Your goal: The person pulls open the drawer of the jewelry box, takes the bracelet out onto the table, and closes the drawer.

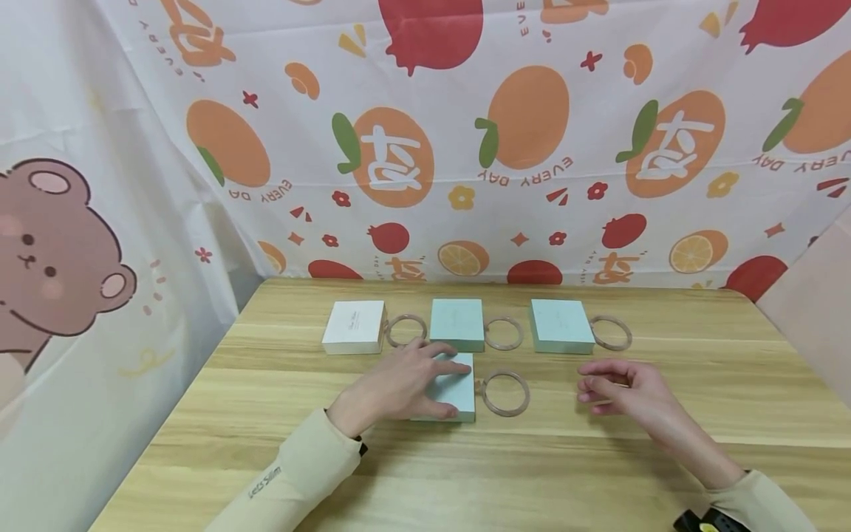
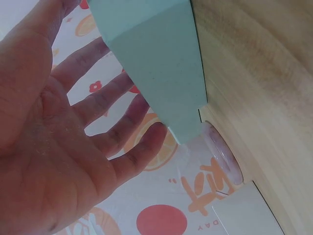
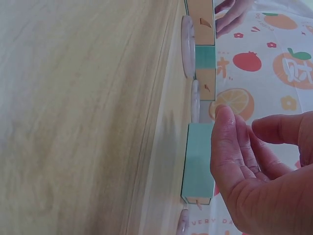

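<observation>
My left hand [image 1: 405, 384] lies spread over a mint-green box [image 1: 459, 391] in the near row, covering its left part. In the left wrist view the fairly straight fingers [image 2: 105, 103] touch the top of that mint-green box [image 2: 156, 63]. Beside its right side lies a translucent bangle [image 1: 505, 414]. Above the table to the right, my right hand [image 1: 628, 388] holds nothing. Its fingers are loosely bent, and the thumb stands apart from them in the right wrist view. Nearest to it in that view is another mint-green box [image 3: 199, 156].
Along the back stand a white box [image 1: 354, 325] and two mint-green boxes, one in the middle [image 1: 457, 323] and one farther right [image 1: 561, 325]. A bangle lies to the right of each. Behind the wooden table [image 1: 532, 480] hangs a fruit-patterned cloth [image 1: 452, 199].
</observation>
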{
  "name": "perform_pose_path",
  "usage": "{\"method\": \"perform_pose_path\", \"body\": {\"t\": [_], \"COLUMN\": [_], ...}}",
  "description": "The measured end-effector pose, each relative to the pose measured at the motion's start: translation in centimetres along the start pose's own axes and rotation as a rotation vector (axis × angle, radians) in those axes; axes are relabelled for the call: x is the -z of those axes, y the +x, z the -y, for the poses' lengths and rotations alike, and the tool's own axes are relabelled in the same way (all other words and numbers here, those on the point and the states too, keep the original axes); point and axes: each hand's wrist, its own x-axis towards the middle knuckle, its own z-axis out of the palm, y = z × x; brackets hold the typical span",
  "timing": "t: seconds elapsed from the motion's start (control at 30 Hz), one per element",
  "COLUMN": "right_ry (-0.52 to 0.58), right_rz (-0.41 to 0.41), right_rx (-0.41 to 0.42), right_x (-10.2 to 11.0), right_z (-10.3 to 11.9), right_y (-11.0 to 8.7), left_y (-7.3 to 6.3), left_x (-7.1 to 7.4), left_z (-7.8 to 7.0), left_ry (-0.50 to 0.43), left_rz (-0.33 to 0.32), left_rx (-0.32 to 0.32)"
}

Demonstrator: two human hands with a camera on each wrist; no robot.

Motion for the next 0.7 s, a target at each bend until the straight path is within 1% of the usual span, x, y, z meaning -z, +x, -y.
{"method": "perform_pose_path", "body": {"t": [0.27, 0.5, 0.7], "right_ry": [-0.007, -0.004, -0.014], "right_rz": [-0.001, -0.013, -0.022], "right_rx": [-0.007, -0.021, -0.030], "right_x": [0.04, 0.00, 0.08], "right_z": [-0.10, -0.32, -0.69], "right_y": [-0.04, -0.16, -0.37], "left_y": [0.22, 0.58, 0.75], "left_x": [0.08, 0.12, 0.13], "left_z": [-0.12, -0.42, -0.50], "left_ry": [-0.004, -0.014, -0.018], "left_rz": [0.009, 0.031, 0.049], "left_rx": [0.014, 0.033, 0.036]}}
